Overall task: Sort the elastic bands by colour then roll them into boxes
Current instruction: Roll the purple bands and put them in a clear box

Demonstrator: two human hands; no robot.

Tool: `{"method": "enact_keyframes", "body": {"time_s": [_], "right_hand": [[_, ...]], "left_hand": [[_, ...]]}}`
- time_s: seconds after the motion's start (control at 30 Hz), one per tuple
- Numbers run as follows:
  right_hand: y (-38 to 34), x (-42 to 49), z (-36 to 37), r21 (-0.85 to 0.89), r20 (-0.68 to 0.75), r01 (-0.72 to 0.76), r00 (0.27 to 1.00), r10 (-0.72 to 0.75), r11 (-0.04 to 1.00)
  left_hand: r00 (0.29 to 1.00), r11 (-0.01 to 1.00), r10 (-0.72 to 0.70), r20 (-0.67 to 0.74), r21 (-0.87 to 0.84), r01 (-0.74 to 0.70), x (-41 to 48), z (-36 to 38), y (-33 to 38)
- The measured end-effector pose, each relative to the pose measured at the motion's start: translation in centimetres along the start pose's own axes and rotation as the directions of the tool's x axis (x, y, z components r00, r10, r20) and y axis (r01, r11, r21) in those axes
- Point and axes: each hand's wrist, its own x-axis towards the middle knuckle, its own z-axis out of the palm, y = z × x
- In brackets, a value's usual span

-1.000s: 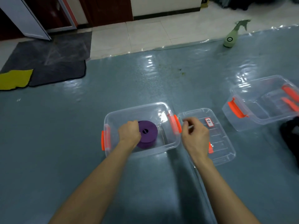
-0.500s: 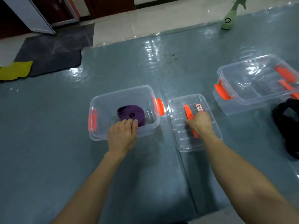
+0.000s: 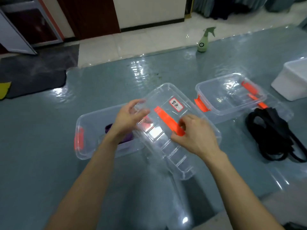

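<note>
A clear lid (image 3: 172, 146) with an orange handle and a white label is lifted and tilted over the right end of a clear box (image 3: 86, 130) with orange latches. My right hand (image 3: 194, 135) pinches the lid by its orange handle. My left hand (image 3: 127, 120) holds the lid's left edge with curled fingers. A rolled purple band (image 3: 109, 128) lies inside the box, mostly hidden behind my left wrist. To the right, a second clear box (image 3: 227, 95) stands open, and a loose heap of black bands (image 3: 274, 135) lies beside it.
A white tub (image 3: 292, 80) stands at the far right on the blue-grey mat. A green spray bottle (image 3: 203, 42) stands at the mat's far edge. A dark doormat (image 3: 33, 75) and a yellow cloth (image 3: 4, 90) lie on the left.
My right hand has lifted the lid off the mat and carried it left over the box. My left hand has left the purple band and taken the lid's edge.
</note>
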Motion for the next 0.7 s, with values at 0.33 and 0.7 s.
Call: {"method": "enact_keyframes", "body": {"time_s": [0.33, 0.7], "right_hand": [[-8.5, 5.9, 9.9, 0.527, 0.119, -0.244, 0.970, 0.213, 0.814], [-10.5, 9.3, 16.0, 0.318, 0.178, -0.201, 0.973, 0.150, 0.927]], "left_hand": [[0.741, 0.996, 0.031, -0.671, -0.043, -0.080, -5.4, -12.2, -6.0], [0.682, 0.919, 0.019, -0.731, 0.281, 0.275, -6.0, -15.7, -12.3]]}}
